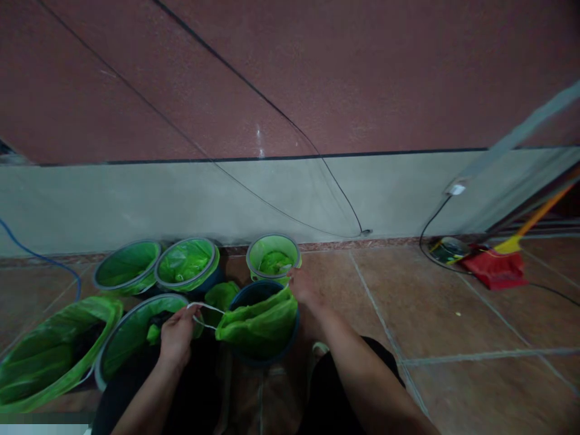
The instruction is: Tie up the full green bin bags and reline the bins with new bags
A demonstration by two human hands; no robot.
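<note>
A bright green garbage bag (pixel 260 323) sits in the mouth of a dark blue bin (pixel 256 361) between my knees. My left hand (pixel 177 332) is closed on the bag's white drawstring (pixel 206 307), which stretches taut in a loop to the bag's left end. At the opposite end, my right hand (pixel 301 286) is closed at the bag's upper right corner, its fingertips partly hidden. The bag's mouth is drawn long and narrow between the two hands. Just behind it stands a smaller pale green-lined bin (pixel 274 240).
More green-lined bins stand to the left, among them one against the wall (pixel 185 243) and one in front (pixel 109 356). A red dustpan (pixel 493 270) with a yellow-ended broom (pixel 510 244) lies right. Black cables (pixel 335 178) hang along the wall; a blue hose (pixel 40 261) is far left.
</note>
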